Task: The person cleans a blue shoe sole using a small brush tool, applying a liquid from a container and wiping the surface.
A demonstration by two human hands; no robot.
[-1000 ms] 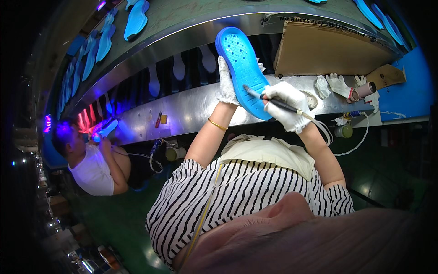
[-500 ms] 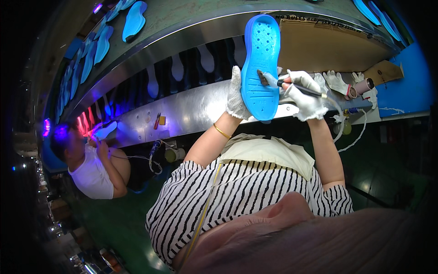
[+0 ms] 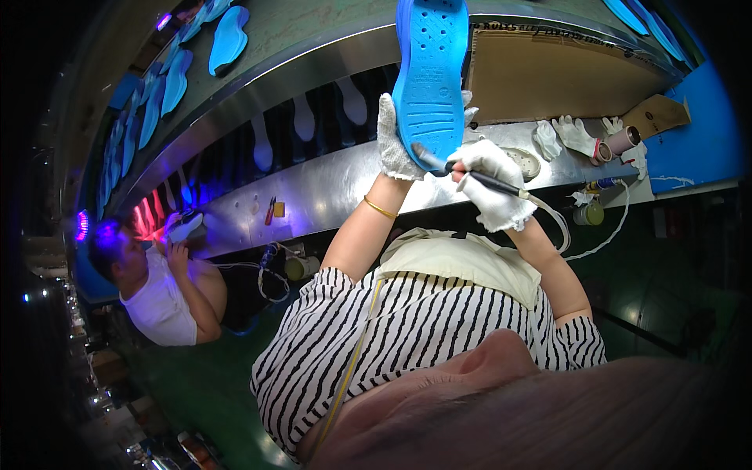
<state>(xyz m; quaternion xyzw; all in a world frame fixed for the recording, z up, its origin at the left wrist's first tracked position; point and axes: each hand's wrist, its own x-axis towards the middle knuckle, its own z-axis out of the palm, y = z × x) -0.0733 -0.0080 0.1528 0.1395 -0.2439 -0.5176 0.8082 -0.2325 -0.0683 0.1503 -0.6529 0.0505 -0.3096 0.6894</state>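
My left hand [image 3: 398, 147], in a white knit glove, grips a blue shoe sole [image 3: 429, 98] around its near half, thumb along the left edge and fingertips showing past the right edge. The sole is tilted up with its holed, ridged face in view. In my gloved right hand [image 3: 495, 188] is a brush [image 3: 486, 180] with a black handle, closed between thumb and fingers. A pale hose [image 3: 558, 223] trails from the handle's back end. The bristles are at the sole's near, heel end; whether they touch it I cannot tell.
A metal bench [image 3: 313, 196] runs across, holding a red-handled tool [image 3: 269, 211], a yellow block [image 3: 279, 210], a pale shoe part [image 3: 523, 162], white gloves [image 3: 578, 137] and a roll [image 3: 623, 141]. Cardboard [image 3: 548, 74] stands behind. Blue soles [image 3: 229, 39] lie on the green belt. A co-worker [image 3: 168, 294] sits left.
The sole has moved away from me and slightly left with my left hand. My right hand has come nearer and left, taking the brush from the sole's middle to its heel end.
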